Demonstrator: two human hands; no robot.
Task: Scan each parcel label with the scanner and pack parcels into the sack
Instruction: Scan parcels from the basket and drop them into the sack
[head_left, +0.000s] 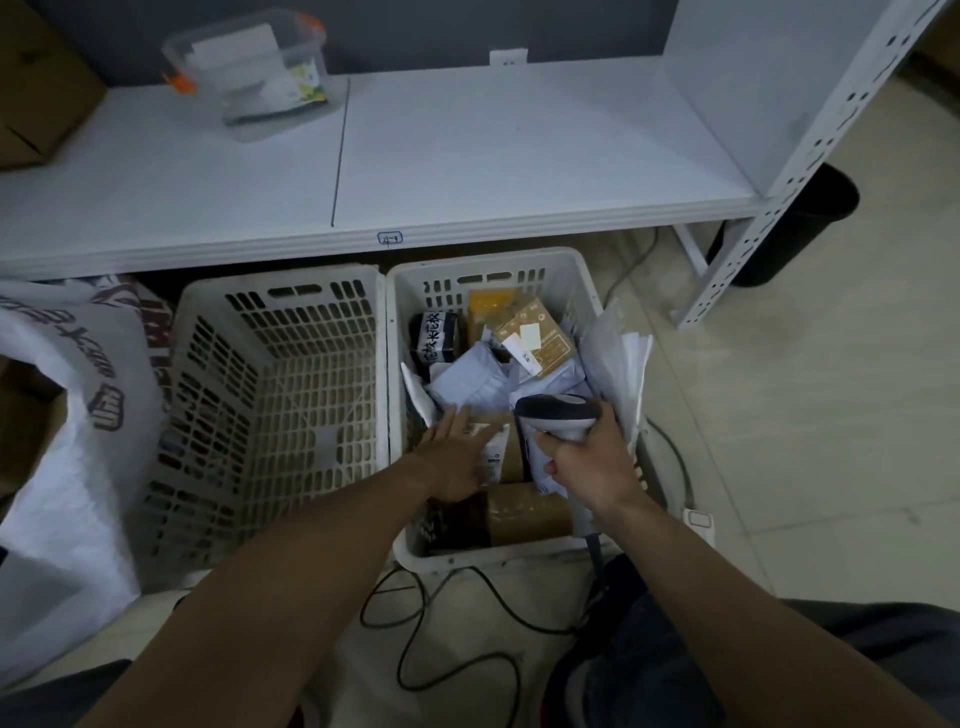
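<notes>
The right hand (589, 465) grips the handle of a grey-and-white scanner (558, 413) over a white plastic basket (488, 261) filled with boxes and mailers. The left hand (457, 460) lies with straight fingers on a brown labelled parcel (500, 449) in that basket. A white printed sack (78, 415) stands at far left.

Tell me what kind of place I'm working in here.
Likely a courier or parcel sorting room: a crate of labelled parcels, a scanner held in the right hand, a big printed sack at the left, and a metal shelf.
</notes>
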